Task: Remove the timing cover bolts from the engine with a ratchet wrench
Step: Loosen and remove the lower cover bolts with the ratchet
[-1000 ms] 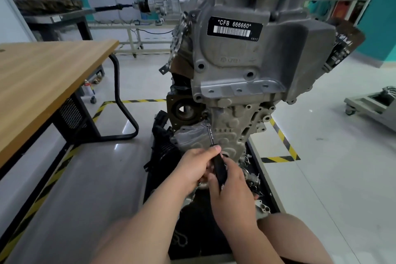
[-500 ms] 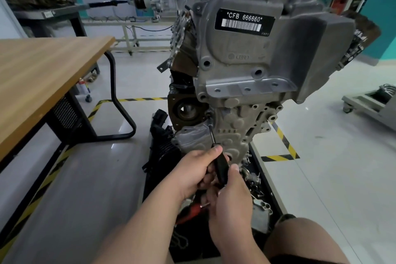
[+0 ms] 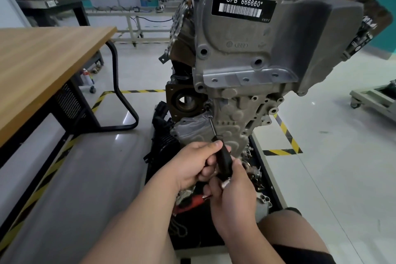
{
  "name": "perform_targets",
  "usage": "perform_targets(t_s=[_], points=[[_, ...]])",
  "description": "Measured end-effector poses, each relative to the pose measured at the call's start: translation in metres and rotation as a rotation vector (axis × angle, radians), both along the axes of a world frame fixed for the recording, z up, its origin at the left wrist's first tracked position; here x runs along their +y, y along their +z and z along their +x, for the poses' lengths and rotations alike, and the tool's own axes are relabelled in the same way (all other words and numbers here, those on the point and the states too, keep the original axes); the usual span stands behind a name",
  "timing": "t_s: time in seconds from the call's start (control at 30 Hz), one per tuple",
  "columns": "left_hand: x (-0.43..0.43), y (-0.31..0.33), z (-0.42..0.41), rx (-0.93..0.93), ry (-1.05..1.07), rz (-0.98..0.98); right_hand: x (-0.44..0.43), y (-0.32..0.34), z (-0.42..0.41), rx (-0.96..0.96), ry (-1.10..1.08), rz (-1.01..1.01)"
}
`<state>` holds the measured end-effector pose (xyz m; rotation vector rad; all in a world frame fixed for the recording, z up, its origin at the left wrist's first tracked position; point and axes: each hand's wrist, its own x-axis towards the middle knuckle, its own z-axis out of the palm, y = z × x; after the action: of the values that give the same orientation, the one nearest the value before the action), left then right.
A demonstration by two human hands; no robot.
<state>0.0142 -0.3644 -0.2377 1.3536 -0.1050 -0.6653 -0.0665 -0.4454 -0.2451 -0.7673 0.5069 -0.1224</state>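
Note:
A grey engine (image 3: pixel 252 53) stands upright in front of me, with a black "CFB 666660" label near its top. Its lower timing cover (image 3: pixel 240 118) carries several bolt holes. A thin tool with a black handle (image 3: pixel 224 161) and a slim metal shaft reaches up to a bolt (image 3: pixel 207 107) at the cover's left edge. My left hand (image 3: pixel 192 165) grips the handle from the left. My right hand (image 3: pixel 233 191) holds the handle's lower end and a small metal piece.
A wooden-topped table (image 3: pixel 42 66) with black legs stands to the left. The engine sits on a black tray (image 3: pixel 267 180) holding loose parts and a red-handled tool (image 3: pixel 192 201). Yellow-black floor tape (image 3: pixel 285 135) runs around it. A wheeled cart (image 3: pixel 372 98) is at the right.
The view has moved closer and slightly lower toward the engine. Both hands stay on the tool handle, with its tip still at the same bolt.

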Motion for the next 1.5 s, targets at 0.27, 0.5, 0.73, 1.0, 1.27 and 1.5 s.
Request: perform_targets(t_s=[0.27,0.5,0.73,1.0,1.27,1.5], points=[[0.005,-0.006,-0.002,-0.095,0.139,0.132,-0.01,-0.013,-0.008,-0.108,0.311,-1.298],[-0.002,-0.009,-0.005,-0.087,0.182,0.104,-0.03,-0.016,-0.024,0.103,0.056,-0.996],[-0.002,-0.007,-0.005,-0.022,0.146,0.039,-0.01,-0.016,-0.021,0.121,0.441,0.192],[-0.005,-0.008,-0.006,-0.14,0.213,0.208,-0.017,-0.034,-0.021,-0.151,0.138,-1.259],[0.006,-0.006,0.0,0.02,0.054,0.115,0.001,-0.017,-0.019,-0.127,0.168,-0.214],[0.009,-0.005,-0.007,-0.043,-0.02,0.181,0.005,-0.008,-0.021,-0.085,0.245,0.573]])
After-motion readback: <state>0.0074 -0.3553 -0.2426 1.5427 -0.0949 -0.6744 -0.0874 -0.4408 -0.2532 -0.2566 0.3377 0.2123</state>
